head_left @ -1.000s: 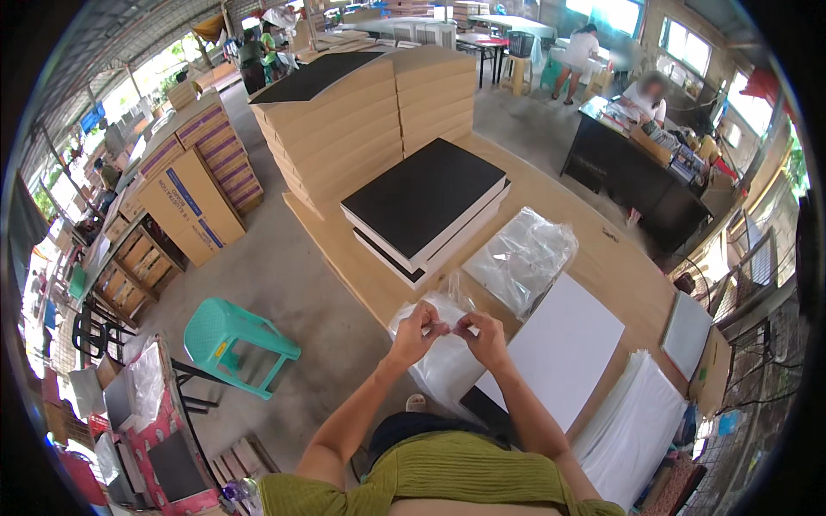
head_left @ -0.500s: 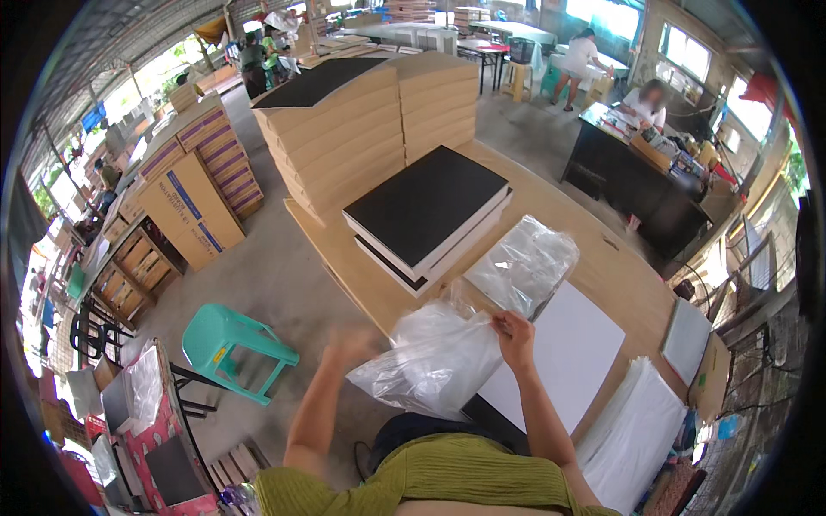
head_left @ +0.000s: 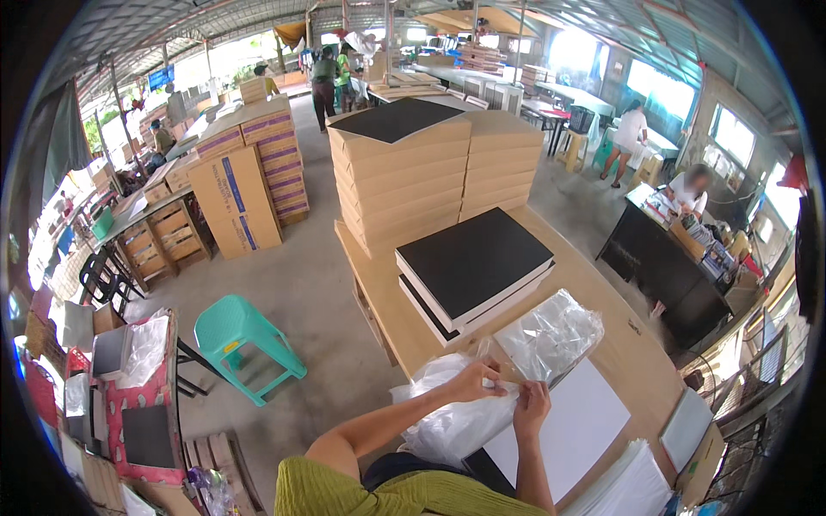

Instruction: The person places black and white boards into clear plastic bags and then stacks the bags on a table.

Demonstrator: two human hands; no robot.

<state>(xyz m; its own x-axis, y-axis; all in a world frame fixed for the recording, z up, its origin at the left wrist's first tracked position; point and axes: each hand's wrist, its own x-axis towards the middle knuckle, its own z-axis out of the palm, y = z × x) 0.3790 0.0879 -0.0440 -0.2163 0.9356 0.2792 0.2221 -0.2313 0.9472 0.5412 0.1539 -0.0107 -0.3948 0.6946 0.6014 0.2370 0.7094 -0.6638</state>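
Observation:
A crumpled clear plastic bag [head_left: 456,413] lies bunched at the table's near edge. My left hand [head_left: 475,383] pinches its upper rim from the left. Close beside it, my right hand [head_left: 533,402] also has its fingers closed on the bag's rim. Just beyond my hands rests a flat pile of clear plastic sleeves [head_left: 555,334]. A large white sheet [head_left: 581,430] lies to the right, partly under my right forearm, with a black board [head_left: 492,475] showing below it. Farther off sits a stack of black-topped white boards [head_left: 475,262].
Tall stacks of brown-wrapped packs [head_left: 400,176] stand at the table's far end, a black sheet [head_left: 397,119] on top. A green stool [head_left: 245,340] is on the floor at left. White plastic sheeting [head_left: 624,486] lies near right. People work at tables farther back.
My left hand has swung in from the left and now grips the bag's rim next to my right hand. The bag has drawn closer together, and the view has shifted upward.

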